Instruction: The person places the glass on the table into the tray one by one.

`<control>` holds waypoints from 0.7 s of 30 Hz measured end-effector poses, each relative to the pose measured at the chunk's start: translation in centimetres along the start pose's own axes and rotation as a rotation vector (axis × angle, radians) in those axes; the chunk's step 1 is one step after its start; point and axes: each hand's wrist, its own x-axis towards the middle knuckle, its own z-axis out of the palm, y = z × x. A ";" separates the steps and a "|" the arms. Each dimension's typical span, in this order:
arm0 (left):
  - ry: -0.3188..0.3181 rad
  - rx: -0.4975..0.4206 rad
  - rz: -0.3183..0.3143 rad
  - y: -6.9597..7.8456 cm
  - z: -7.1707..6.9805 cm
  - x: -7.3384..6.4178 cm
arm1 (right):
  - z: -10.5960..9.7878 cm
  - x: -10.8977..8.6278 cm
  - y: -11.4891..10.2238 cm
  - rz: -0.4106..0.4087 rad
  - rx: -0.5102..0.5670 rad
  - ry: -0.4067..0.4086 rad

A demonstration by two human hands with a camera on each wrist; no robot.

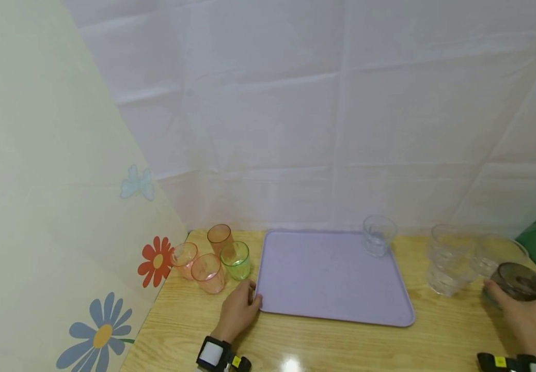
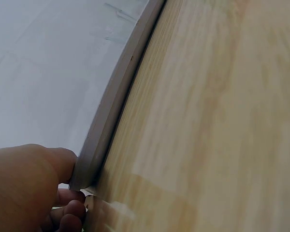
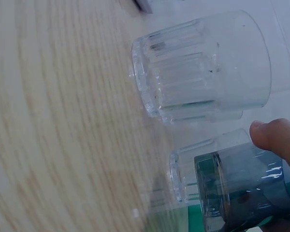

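Note:
My left hand (image 1: 237, 312) is at the near left corner of the lilac tray (image 1: 328, 279), pinching its rim. In the left wrist view the thumb (image 2: 63, 162) lies against the tray's corner, with the other fingers curled below. At the far right, my right hand (image 1: 535, 315) grips a dark grey glass (image 1: 520, 281) by its sides. The right wrist view shows that tinted glass (image 3: 246, 188) upright, close to the clear glasses (image 3: 203, 67). One clear glass (image 1: 377, 237) stands in the tray's back right corner.
Left of the tray stand several tinted glasses: an amber one (image 1: 220, 237), a green one (image 1: 236, 263) and two pinkish-orange ones (image 1: 208, 276). More clear glasses (image 1: 444, 279) cluster between the tray and my right hand. A white cloth (image 1: 268, 129) hangs behind the wooden table (image 1: 342, 346).

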 end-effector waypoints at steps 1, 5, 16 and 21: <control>0.001 0.000 0.001 0.0 0.0 0.0 | 0.0 0.1 0.0 0.000 -0.001 0.002; 0.006 -0.002 0.006 0.1 0.0 0.0 | 0.4 0.7 0.5 -0.001 -0.006 0.008; -0.002 -0.001 0.001 0.1 -0.1 0.0 | 0.0 0.2 -0.4 -0.027 -0.001 0.024; 0.001 -0.002 0.001 0.0 0.0 0.0 | -0.5 -0.5 -1.3 -0.046 0.004 0.028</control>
